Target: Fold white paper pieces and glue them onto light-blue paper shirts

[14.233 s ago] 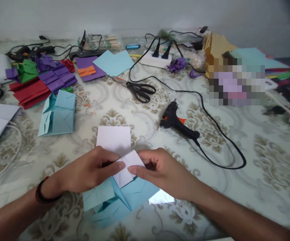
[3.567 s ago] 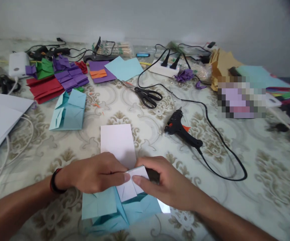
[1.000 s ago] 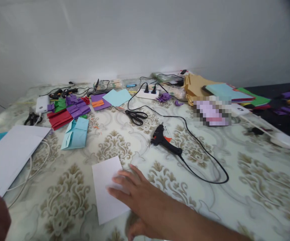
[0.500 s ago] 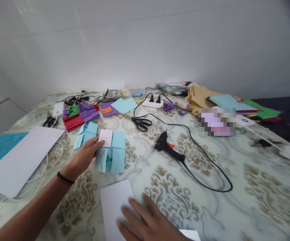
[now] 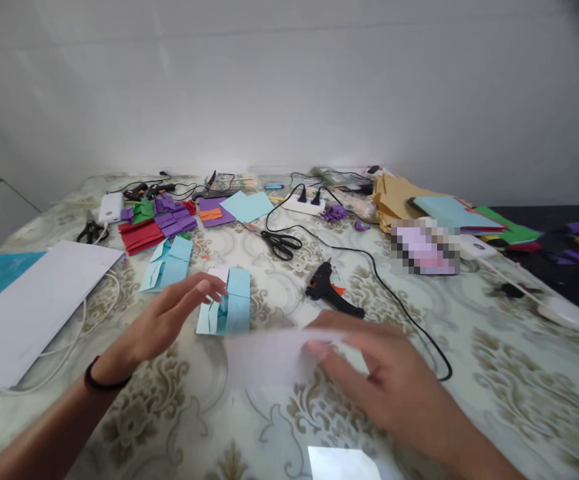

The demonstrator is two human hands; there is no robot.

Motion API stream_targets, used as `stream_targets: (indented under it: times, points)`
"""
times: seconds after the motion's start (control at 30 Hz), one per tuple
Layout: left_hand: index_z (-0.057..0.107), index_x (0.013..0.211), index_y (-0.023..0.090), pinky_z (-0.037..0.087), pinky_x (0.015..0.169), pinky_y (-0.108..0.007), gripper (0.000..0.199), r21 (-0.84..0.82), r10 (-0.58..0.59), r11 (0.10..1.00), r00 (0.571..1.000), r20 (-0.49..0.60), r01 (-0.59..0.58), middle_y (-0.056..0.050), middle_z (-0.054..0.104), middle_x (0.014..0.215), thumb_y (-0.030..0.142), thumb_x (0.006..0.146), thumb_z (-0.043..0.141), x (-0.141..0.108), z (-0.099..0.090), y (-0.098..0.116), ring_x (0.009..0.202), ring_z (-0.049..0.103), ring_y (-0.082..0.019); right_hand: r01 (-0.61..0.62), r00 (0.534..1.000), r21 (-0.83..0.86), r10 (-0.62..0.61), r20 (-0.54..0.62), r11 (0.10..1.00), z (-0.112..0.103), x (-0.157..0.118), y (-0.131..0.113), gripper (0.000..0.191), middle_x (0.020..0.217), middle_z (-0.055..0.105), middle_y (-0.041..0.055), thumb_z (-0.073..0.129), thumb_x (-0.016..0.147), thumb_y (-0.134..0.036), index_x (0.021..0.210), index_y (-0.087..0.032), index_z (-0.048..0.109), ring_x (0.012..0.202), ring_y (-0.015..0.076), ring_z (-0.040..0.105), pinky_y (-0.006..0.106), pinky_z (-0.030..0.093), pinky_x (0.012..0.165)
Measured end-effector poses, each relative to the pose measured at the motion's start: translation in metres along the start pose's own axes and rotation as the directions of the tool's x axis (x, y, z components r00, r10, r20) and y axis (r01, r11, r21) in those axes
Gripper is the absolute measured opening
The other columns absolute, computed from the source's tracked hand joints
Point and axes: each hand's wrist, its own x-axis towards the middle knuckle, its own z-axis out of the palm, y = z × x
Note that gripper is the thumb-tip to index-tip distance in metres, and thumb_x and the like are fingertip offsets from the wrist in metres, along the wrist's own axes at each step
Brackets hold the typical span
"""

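Seen at the back of the bench [image 5: 194, 413]: a clear packet [image 5: 230, 184] with pale sticks [image 5: 246, 181] inside, and nearer, a white power strip [image 5: 294, 206] with black plugs [image 5: 303, 194] seated in it. Pinching a white sheet [image 5: 269, 358] with the right hand [image 5: 382, 367], fingers clamped on its right end; lifted, apparently, just in front of the glue gun [image 5: 325, 285], and blurred. Poised with the left hand [image 5: 167, 320] over a light-blue folded piece [image 5: 239, 305] with a white panel [image 5: 219, 273], fingers loosely bent and slightly apart; cannot tell whether touching. Lying just beyond, to the left: a second light-blue piece [image 5: 173, 261].
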Motion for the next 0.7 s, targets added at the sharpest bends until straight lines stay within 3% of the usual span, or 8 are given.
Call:
stream_targets:
  times: [0.07, 0.13, 0.23, 0.37, 0.5, 0.6, 0.63, 0.7]
  points:
    - [0.073, 0.122, 0.019, 0.048, 0.105, -0.043, 0.067, -0.267, 0.024, 0.963, 0.977, 0.211, 0.034, -0.013, 0.073, 0.121, 0.064, 0.108, 0.024, -0.007, 0.013, 0.005, 0.11, 0.066, -0.027, -0.127, 0.982, 0.158, 0.146, -0.116, 0.979, -0.004, 0.012, 0.01, 0.025, 0.075, 0.072, 0.0021, 0.063, 0.1, -0.038, 0.084, -0.02, 0.072, 0.069, 0.0176, 0.067, 0.027, 0.053, 0.062]
    - [0.07, 0.127, 0.018, 0.053, 0.097, -0.044, 0.074, -0.429, 0.044, 0.898, 0.952, 0.302, 0.094, -0.014, 0.073, 0.121, 0.072, 0.104, 0.025, -0.009, 0.027, 0.003, 0.104, 0.068, -0.027, -0.217, 0.961, 0.317, 0.259, -0.097, 0.923, 0.0, 0.02, 0.027, 0.028, 0.084, 0.075, 0.0044, 0.064, 0.099, -0.045, 0.093, -0.019, 0.072, 0.074, 0.0193, 0.067, 0.027, 0.054, 0.063]
    - [0.071, 0.123, 0.019, 0.054, 0.087, -0.036, 0.049, -0.382, -0.049, 0.91, 0.957, 0.286, 0.161, -0.01, 0.076, 0.111, 0.06, 0.1, 0.058, -0.008, 0.044, -0.007, 0.1, 0.068, -0.025, -0.294, 0.955, 0.32, 0.293, 0.053, 0.901, 0.01, 0.024, 0.051, 0.036, 0.077, 0.07, 0.0031, 0.063, 0.099, -0.049, 0.087, -0.016, 0.071, 0.069, 0.0172, 0.062, 0.027, 0.053, 0.062]
    - [0.07, 0.123, 0.018, 0.054, 0.089, -0.034, 0.038, -0.382, -0.11, 0.888, 0.926, 0.36, 0.254, -0.009, 0.076, 0.113, 0.046, 0.098, 0.066, -0.01, 0.063, -0.022, 0.104, 0.068, -0.025, -0.275, 0.957, 0.167, 0.254, 0.136, 0.947, 0.016, 0.023, 0.07, 0.042, 0.065, 0.058, -0.0011, 0.061, 0.1, -0.049, 0.077, -0.015, 0.067, 0.06, 0.0129, 0.052, 0.023, 0.044, 0.055]
    - [0.072, 0.117, 0.016, 0.055, 0.085, -0.035, 0.035, -0.33, -0.157, 0.897, 0.909, 0.387, 0.295, -0.009, 0.077, 0.109, 0.045, 0.099, 0.065, -0.015, 0.073, -0.036, 0.101, 0.069, -0.027, -0.289, 0.956, 0.212, 0.271, 0.108, 0.934, 0.019, 0.02, 0.077, 0.035, 0.077, 0.068, 0.0013, 0.062, 0.101, -0.047, 0.116, -0.018, 0.072, 0.069, 0.0156, 0.062, 0.023, 0.051, 0.06]
    - [0.073, 0.112, 0.014, 0.054, 0.077, -0.033, 0.038, -0.315, -0.208, 0.894, 0.918, 0.337, 0.319, -0.009, 0.077, 0.101, 0.048, 0.096, 0.067, -0.014, 0.071, -0.041, 0.093, 0.069, -0.027, -0.27, 0.961, 0.274, 0.277, 0.014, 0.923, 0.019, 0.016, 0.075, 0.059, 0.104, 0.074, 0.0047, 0.063, 0.102, -0.04, 0.157, -0.029, 0.044, 0.076, 0.0155, 0.068, 0.024, 0.058, 0.066]
    - [0.073, 0.113, 0.014, 0.054, 0.076, -0.033, 0.039, -0.342, -0.213, 0.882, 0.923, 0.322, 0.323, -0.009, 0.077, 0.102, 0.048, 0.095, 0.068, -0.013, 0.07, -0.041, 0.093, 0.069, -0.027, -0.249, 0.964, 0.276, 0.264, -0.018, 0.928, 0.019, 0.015, 0.074, 0.064, 0.113, 0.074, 0.0057, 0.061, 0.103, -0.037, 0.162, -0.033, 0.036, 0.076, 0.0144, 0.068, 0.024, 0.059, 0.066]
    - [0.072, 0.119, 0.015, 0.053, 0.075, -0.031, 0.041, -0.412, -0.204, 0.853, 0.931, 0.304, 0.321, -0.01, 0.077, 0.104, 0.047, 0.094, 0.07, -0.01, 0.065, -0.039, 0.092, 0.069, -0.025, -0.187, 0.98, 0.243, 0.198, -0.019, 0.952, 0.019, 0.013, 0.071, 0.058, 0.124, 0.073, 0.0066, 0.056, 0.104, -0.027, 0.159, -0.037, 0.041, 0.079, 0.0135, 0.07, 0.024, 0.061, 0.069]
